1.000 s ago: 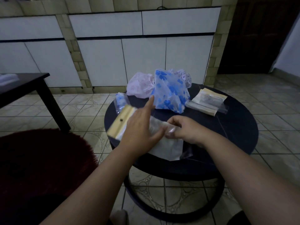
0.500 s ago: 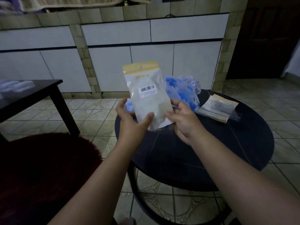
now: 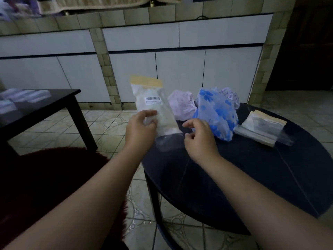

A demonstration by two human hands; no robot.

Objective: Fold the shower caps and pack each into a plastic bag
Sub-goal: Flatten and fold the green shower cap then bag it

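At the far left a dark side table (image 3: 45, 101) carries pale boxes too blurred to identify, and a dark red rug (image 3: 54, 177) fills the lower left, cut off by the frame. The left hand (image 3: 140, 130) pinches the lower part of a clear plastic bag (image 3: 155, 109), thumb and fingers closed on it, holding it upright above the left edge of the round black counter (image 3: 252, 177). The bag has a yellow top strip and a barcode label; something whitish sits inside, hard to make out. The right hand (image 3: 200, 139) hovers just beside the bag's bottom, fingers loosely curled, holding nothing. Behind lie a pink shower cap (image 3: 182, 105) and a blue flowered shower cap (image 3: 216, 112), with a third patterned one partly hidden behind it. Further right rests a stack of empty bags (image 3: 261, 129). The counter's near half is bare.
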